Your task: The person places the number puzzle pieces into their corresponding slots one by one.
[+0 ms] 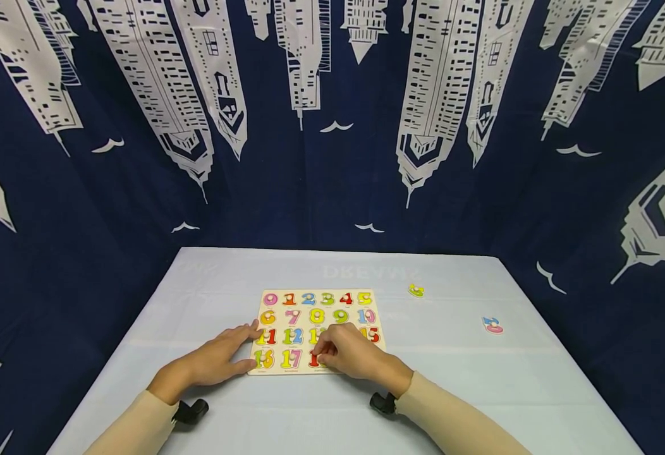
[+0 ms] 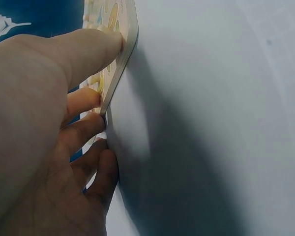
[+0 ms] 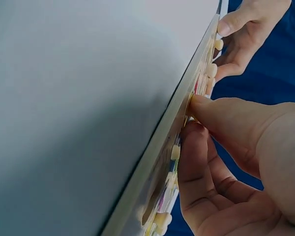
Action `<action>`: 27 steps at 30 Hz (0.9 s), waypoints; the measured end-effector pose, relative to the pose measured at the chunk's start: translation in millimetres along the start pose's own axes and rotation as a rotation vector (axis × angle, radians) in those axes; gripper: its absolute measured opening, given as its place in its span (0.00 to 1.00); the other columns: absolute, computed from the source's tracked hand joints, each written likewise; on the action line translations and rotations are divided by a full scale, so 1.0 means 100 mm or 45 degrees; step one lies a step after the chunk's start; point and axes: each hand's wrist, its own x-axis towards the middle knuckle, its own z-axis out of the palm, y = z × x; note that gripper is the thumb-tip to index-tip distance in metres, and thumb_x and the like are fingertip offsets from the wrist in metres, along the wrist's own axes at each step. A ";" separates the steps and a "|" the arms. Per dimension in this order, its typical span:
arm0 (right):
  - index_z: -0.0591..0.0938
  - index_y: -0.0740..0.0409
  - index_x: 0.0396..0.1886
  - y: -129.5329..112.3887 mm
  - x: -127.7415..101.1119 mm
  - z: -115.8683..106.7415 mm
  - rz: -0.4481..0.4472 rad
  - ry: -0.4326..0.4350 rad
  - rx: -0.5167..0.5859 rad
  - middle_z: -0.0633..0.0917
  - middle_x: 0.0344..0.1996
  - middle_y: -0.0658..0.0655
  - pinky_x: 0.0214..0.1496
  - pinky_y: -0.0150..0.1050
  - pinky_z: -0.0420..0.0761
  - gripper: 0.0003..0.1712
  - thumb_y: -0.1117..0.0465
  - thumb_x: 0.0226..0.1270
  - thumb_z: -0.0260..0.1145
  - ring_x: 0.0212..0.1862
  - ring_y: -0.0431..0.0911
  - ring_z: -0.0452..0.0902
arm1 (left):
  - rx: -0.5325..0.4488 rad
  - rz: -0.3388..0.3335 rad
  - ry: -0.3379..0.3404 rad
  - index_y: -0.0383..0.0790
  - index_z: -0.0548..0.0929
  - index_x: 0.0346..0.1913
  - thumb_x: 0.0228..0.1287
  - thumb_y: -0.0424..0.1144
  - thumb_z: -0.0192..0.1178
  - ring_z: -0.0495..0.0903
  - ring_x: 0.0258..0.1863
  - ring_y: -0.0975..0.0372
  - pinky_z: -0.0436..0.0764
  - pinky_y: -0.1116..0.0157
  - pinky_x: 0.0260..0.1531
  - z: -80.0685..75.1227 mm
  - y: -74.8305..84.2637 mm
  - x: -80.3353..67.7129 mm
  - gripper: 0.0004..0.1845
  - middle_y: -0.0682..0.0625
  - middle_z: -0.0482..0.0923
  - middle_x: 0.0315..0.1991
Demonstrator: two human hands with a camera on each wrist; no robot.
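A wooden number puzzle board (image 1: pixel 278 371) lies flat on the table, filled with colourful pegged numbers. My left hand (image 1: pixel 227 355) rests at its left edge, fingers fairly straight, thumb near the front left corner. In the left wrist view that hand (image 2: pixel 49 123) presses its thumb and fingertips against the board's rim (image 2: pixel 122 64). My right hand (image 1: pixel 344 351) is curled over the board's front row and pinches a red number piece (image 1: pixel 313 361). The right wrist view shows the right hand (image 3: pixel 236 147) with its thumb against the board (image 3: pixel 172 132) and its fingers over the pegs.
Two loose pieces lie on the pale tablecloth (image 1: pixel 452 379) to the right of the board: a yellow-green one (image 1: pixel 416 291) and a pink-and-blue one (image 1: pixel 492 325). A dark blue curtain with white towers (image 1: pixel 332 126) surrounds the table.
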 end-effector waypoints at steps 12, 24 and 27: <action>0.97 0.55 0.50 0.24 -0.09 -0.19 0.026 0.133 0.021 0.92 0.39 0.45 0.45 0.30 0.84 0.08 0.62 0.75 0.84 0.38 0.32 0.81 | 0.006 0.007 0.001 0.45 0.76 0.86 0.81 0.52 0.75 0.61 0.93 0.34 0.62 0.27 0.90 0.00 -0.01 0.00 0.38 0.39 0.60 0.95; 0.97 0.57 0.52 0.78 -0.30 -0.60 0.180 0.402 -0.067 0.95 0.48 0.54 0.43 0.32 0.85 0.10 0.62 0.75 0.85 0.42 0.41 0.87 | -0.001 -0.006 -0.005 0.44 0.76 0.87 0.81 0.52 0.74 0.60 0.94 0.34 0.61 0.28 0.91 0.00 0.00 -0.01 0.39 0.39 0.59 0.96; 0.97 0.57 0.53 0.96 -0.37 -0.71 0.241 0.467 -0.124 0.95 0.48 0.54 0.44 0.34 0.83 0.12 0.62 0.73 0.86 0.41 0.41 0.86 | 0.003 -0.011 -0.006 0.43 0.76 0.87 0.81 0.52 0.74 0.60 0.94 0.34 0.61 0.28 0.91 0.00 0.00 -0.01 0.39 0.39 0.59 0.96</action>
